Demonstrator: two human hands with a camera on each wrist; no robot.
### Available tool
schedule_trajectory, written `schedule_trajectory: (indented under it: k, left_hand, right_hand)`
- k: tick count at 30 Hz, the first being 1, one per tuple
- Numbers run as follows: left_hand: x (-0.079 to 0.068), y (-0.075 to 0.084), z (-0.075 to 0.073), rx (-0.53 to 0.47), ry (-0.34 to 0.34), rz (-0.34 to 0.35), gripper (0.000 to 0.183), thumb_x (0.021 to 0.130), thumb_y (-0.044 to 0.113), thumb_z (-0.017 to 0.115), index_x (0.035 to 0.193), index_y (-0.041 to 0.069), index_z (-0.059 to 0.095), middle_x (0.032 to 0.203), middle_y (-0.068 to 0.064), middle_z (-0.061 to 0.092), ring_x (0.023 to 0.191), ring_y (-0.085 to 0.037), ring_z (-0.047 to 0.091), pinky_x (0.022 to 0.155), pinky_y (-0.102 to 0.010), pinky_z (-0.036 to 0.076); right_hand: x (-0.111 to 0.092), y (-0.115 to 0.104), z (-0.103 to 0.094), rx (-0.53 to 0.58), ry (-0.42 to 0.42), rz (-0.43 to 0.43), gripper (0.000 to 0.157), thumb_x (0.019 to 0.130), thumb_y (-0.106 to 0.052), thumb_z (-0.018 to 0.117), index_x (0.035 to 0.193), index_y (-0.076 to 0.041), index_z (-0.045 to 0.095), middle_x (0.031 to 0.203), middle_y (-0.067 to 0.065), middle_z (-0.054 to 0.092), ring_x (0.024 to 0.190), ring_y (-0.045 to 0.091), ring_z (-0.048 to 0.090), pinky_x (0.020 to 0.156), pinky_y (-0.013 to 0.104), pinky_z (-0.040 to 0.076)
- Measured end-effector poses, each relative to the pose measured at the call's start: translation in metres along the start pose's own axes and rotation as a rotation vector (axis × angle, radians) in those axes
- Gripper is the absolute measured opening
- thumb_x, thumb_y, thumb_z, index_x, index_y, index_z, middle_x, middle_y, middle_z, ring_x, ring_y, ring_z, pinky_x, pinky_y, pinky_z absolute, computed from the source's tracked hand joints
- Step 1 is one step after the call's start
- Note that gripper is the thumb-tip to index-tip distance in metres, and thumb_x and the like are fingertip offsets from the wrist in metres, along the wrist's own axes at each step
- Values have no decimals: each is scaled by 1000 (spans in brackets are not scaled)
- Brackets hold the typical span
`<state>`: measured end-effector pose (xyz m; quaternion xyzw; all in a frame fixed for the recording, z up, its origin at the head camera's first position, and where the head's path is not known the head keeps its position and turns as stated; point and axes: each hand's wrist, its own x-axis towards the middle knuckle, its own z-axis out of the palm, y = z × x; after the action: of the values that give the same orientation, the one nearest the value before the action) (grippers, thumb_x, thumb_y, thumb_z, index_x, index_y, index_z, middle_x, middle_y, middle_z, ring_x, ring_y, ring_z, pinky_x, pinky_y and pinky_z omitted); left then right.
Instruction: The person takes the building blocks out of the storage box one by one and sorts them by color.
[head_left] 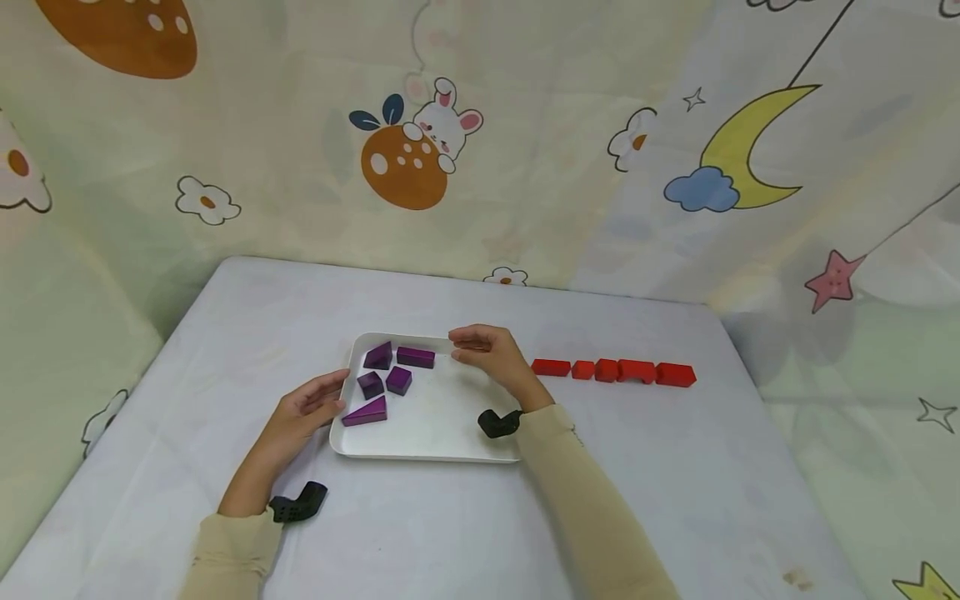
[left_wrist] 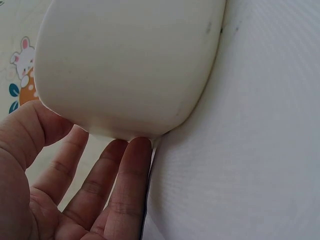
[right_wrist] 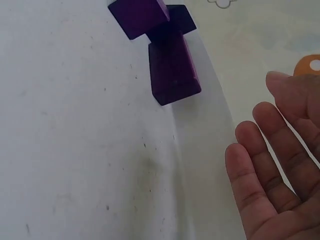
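Note:
A white tray [head_left: 442,433] lies on the table with several purple blocks in its left part, among them a rectangular block [head_left: 416,357], a cube [head_left: 399,381] and a long wedge [head_left: 366,412]. My left hand [head_left: 300,410] is at the tray's left side. In the left wrist view, its fingertips [left_wrist: 136,150] touch the outer wall, and the thumb lies by the rim. Over the tray's back rim, right of the purple blocks, is my right hand [head_left: 491,354]. Its fingers [right_wrist: 245,172] extend loosely beside the rim in the right wrist view, holding nothing.
Several red blocks [head_left: 636,371] stand in a row on the white-covered table [head_left: 645,467], right of the tray. Behind the table hangs a patterned cloth [head_left: 547,167]. Each wrist carries a black device, one of them [head_left: 498,423] overlapping the tray's right part.

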<state>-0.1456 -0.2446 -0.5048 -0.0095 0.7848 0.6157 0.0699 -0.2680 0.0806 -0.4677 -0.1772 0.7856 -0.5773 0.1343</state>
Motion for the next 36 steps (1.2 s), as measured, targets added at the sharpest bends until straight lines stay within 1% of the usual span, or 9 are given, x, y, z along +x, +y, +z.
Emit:
schedule_trajectory:
  k: [6,12,15,19,22,28,36]
  left_hand:
    - [2,2,2,-4,-3,3,55,110,16,65,160,-1,49,161,-26,50,147,-46,48,97,-9,47]
    - [3,4,3,5,-4,5,55,110,15,64,160,-1,49,162,-26,49,147,-45,49,96,-9,46]
    - [3,4,4,11,-3,5,55,110,15,64,160,-1,49,162,-26,49,147,-45,49,96,-8,46]
    - [4,4,5,8,-4,2,55,110,16,64,160,-1,49,162,-26,49,148,-46,48,96,-8,46]
    - [4,3,5,9,-4,3,55,110,16,65,160,-1,49,162,-26,50,147,-46,49,96,-8,46]
    - [4,4,5,8,0,-6,55,110,16,65,160,0,50,162,-25,50,148,-44,49,97,-8,45]
    - [0,3,2,28,4,-56,58,110,21,66,162,4,47,164,-23,48,150,-42,48,95,-7,44]
  right_hand:
    - [10,2,11,7,-23,35,32,100,0,76,131,6,72,133,19,73,122,31,71,103,36,58]
    - [18,3,23,-24,-62,69,33,98,4,76,131,7,72,132,22,74,121,33,72,102,35,59]
    - [22,5,29,-78,-69,76,35,95,5,79,130,7,73,130,22,75,117,32,74,100,34,59]
    - [25,5,35,-185,-46,68,33,93,4,81,126,3,77,121,20,78,108,29,76,95,31,61]
    - [25,3,38,-230,-23,68,29,93,4,81,122,1,80,116,18,80,104,27,76,93,31,61]
    - [21,1,36,-238,13,87,24,97,3,77,121,-1,81,114,16,80,102,26,77,90,29,61]
    - [8,-9,21,-178,63,118,26,98,0,77,123,-3,81,118,13,80,104,24,75,88,31,60]
